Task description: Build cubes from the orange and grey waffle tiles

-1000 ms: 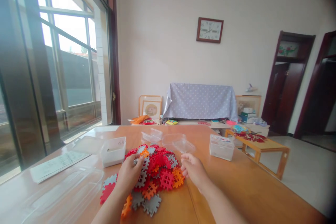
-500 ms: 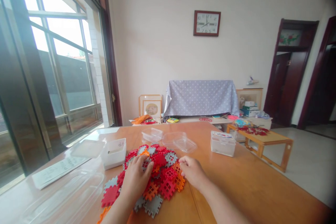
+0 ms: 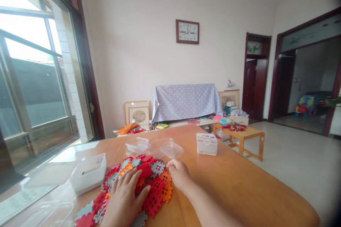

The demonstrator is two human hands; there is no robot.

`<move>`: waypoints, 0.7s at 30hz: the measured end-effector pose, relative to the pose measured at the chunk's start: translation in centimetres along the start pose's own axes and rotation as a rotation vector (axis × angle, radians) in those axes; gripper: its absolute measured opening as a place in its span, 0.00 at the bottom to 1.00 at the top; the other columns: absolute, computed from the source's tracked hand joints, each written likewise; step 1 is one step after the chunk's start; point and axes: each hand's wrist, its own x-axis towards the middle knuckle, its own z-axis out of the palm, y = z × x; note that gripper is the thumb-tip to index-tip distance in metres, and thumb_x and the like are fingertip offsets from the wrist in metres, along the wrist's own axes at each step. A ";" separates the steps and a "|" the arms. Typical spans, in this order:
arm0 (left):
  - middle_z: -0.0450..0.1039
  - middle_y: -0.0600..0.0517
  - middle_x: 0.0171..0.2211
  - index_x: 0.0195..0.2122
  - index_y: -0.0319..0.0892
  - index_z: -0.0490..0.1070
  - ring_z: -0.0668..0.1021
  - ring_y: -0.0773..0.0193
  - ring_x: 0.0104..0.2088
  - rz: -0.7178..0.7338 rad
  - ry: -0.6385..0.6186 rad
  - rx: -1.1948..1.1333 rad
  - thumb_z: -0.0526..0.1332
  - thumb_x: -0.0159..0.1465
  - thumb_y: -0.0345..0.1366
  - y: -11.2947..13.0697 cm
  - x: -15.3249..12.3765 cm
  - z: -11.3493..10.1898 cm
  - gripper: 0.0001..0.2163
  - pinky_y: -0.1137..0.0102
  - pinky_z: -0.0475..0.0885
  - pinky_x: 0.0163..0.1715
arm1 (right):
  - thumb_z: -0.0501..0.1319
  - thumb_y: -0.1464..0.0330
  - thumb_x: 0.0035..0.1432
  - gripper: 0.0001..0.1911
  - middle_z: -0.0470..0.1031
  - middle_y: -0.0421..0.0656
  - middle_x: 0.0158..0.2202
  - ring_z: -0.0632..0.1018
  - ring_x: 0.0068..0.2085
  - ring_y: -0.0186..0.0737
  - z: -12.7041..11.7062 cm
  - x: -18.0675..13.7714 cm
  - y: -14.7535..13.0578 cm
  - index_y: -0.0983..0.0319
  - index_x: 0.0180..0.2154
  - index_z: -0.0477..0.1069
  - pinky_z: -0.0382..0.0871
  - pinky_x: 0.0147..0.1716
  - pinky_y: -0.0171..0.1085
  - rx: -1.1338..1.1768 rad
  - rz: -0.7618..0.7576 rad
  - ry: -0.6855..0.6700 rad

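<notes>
A heap of interlocking plastic tiles (image 3: pixel 153 201), red, orange and grey with notched edges, lies on the wooden table. My left hand (image 3: pixel 127 194) rests on the heap's near left part, fingers spread and palm down, covering some tiles. At the heap's right edge is my right hand (image 3: pixel 179 175), fingers curled together beside a grey lattice tile (image 3: pixel 158 167) and an orange lattice tile (image 3: pixel 166 192). Whatever those curled fingers may hold is hidden.
A white open box (image 3: pixel 89 179) stands left of the heap. Clear plastic containers (image 3: pixel 137 145) sit behind it, and a lidded box (image 3: pixel 206 145) stands farther right. Paper sheets (image 3: pixel 23 202) and clear lids lie at the left. A low wooden table (image 3: pixel 241 134) stands beyond.
The view has turned right, so the scene sits farther left. My left hand has spread its fingers flatter over the tiles. My right hand stays curled at the heap's right edge, slightly farther back.
</notes>
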 end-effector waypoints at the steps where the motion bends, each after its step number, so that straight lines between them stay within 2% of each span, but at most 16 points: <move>1: 0.70 0.50 0.60 0.58 0.54 0.72 0.67 0.45 0.62 0.002 0.001 0.002 0.58 0.63 0.55 0.0 0.0 0.0 0.24 0.48 0.57 0.64 | 0.55 0.70 0.57 0.11 0.80 0.40 0.34 0.77 0.36 0.38 -0.1 0.0 0.0 0.59 0.35 0.76 0.63 0.34 0.33 0.002 0.006 -0.003; 8: 0.73 0.49 0.58 0.57 0.51 0.73 0.70 0.48 0.60 -0.014 0.030 -0.003 0.57 0.65 0.50 0.3 0.0 -0.6 0.21 0.50 0.60 0.63 | 0.54 0.67 0.60 0.11 0.80 0.40 0.35 0.76 0.36 0.39 0.0 0.0 -0.1 0.59 0.38 0.76 0.62 0.33 0.33 0.015 0.033 0.000; 17: 0.74 0.49 0.55 0.53 0.50 0.74 0.72 0.50 0.57 -0.011 0.042 -0.004 0.54 0.69 0.48 1.4 -0.5 -2.2 0.17 0.52 0.62 0.61 | 0.53 0.58 0.61 0.17 0.71 0.39 0.23 0.70 0.28 0.38 -0.1 0.0 0.6 0.60 0.26 0.71 0.56 0.27 0.34 -0.023 0.029 -0.016; 21: 0.75 0.48 0.53 0.52 0.49 0.74 0.74 0.52 0.55 -0.087 0.075 -0.008 0.52 0.70 0.45 1.0 -0.6 -2.0 0.16 0.54 0.63 0.59 | 0.51 0.56 0.62 0.19 0.68 0.38 0.22 0.69 0.27 0.38 -0.3 0.0 1.0 0.59 0.25 0.68 0.55 0.26 0.34 -0.021 0.010 -0.026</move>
